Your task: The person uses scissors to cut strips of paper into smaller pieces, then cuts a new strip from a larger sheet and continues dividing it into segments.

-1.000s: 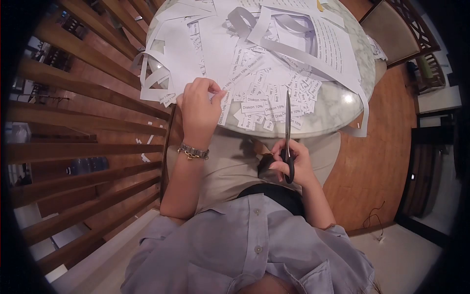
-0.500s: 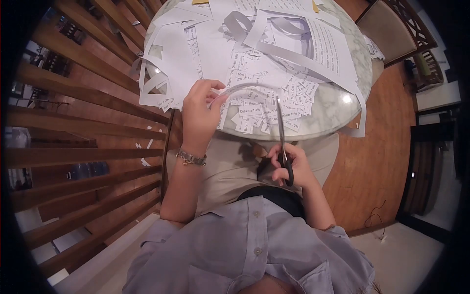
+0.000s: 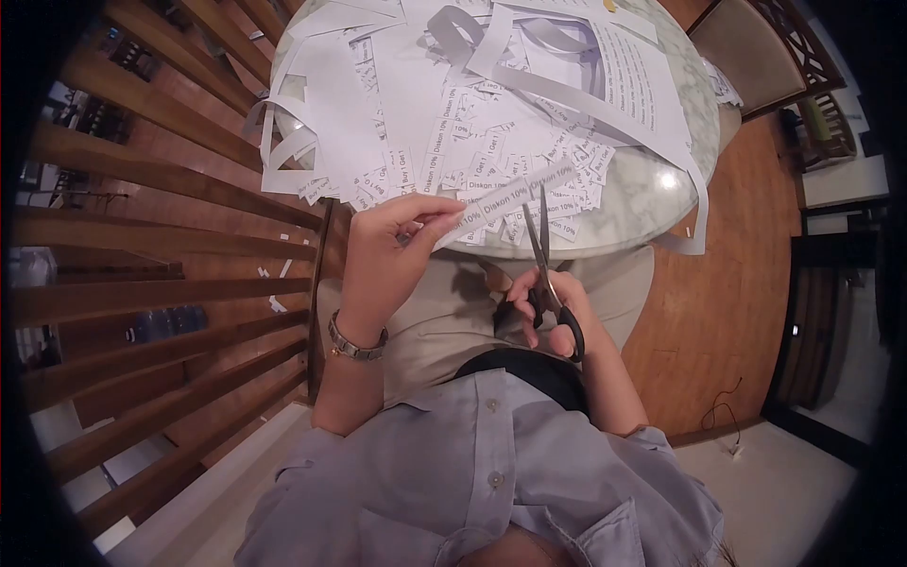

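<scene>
Between thumb and fingers, my left hand pinches one end of a paper strip printed "Diskon 10%" several times over. The strip slants up to the right, over the table's near edge. My right hand has its fingers through the handles of a pair of scissors with black grips. Their blades are parted and point up at the strip, with the tips right at its lower edge. Small cut slips reading "Diskon 10%" and "Buy 1 Get 1" lie piled just behind the strip.
Paper sheets and curled offcuts cover much of the round marble table. A printed sheet lies at the right. Wooden slats rise on the left, and a chair stands at the far right. Paper scraps lie on the floor.
The strip has gone from arched to straight, its print now facing me. My left hand has moved lower and slightly right. The scissors have opened.
</scene>
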Demonstrator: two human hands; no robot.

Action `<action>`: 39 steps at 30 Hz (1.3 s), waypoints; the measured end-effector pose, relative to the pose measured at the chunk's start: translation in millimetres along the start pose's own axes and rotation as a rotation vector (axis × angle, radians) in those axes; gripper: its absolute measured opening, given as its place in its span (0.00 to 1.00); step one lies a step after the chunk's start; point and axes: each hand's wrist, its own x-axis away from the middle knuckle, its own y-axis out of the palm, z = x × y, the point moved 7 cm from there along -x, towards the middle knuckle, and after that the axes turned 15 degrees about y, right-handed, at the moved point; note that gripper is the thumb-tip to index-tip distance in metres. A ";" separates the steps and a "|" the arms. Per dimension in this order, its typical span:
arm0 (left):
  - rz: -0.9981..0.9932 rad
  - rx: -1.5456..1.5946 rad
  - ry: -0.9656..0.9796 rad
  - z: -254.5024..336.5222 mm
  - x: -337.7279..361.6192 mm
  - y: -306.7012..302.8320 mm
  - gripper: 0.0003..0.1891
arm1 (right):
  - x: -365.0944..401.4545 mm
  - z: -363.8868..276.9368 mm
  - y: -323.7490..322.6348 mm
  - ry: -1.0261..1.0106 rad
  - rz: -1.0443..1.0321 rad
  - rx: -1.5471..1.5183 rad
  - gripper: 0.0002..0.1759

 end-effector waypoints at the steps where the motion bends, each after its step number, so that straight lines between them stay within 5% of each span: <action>1: -0.065 -0.021 -0.007 -1.0 1.0 2.9 0.06 | 0.4 -1.2 -0.6 0.000 0.004 -0.002 0.41; 39: -0.150 -0.031 0.022 0.9 2.9 7.6 0.05 | 3.6 -4.9 -3.7 0.006 0.063 0.120 0.38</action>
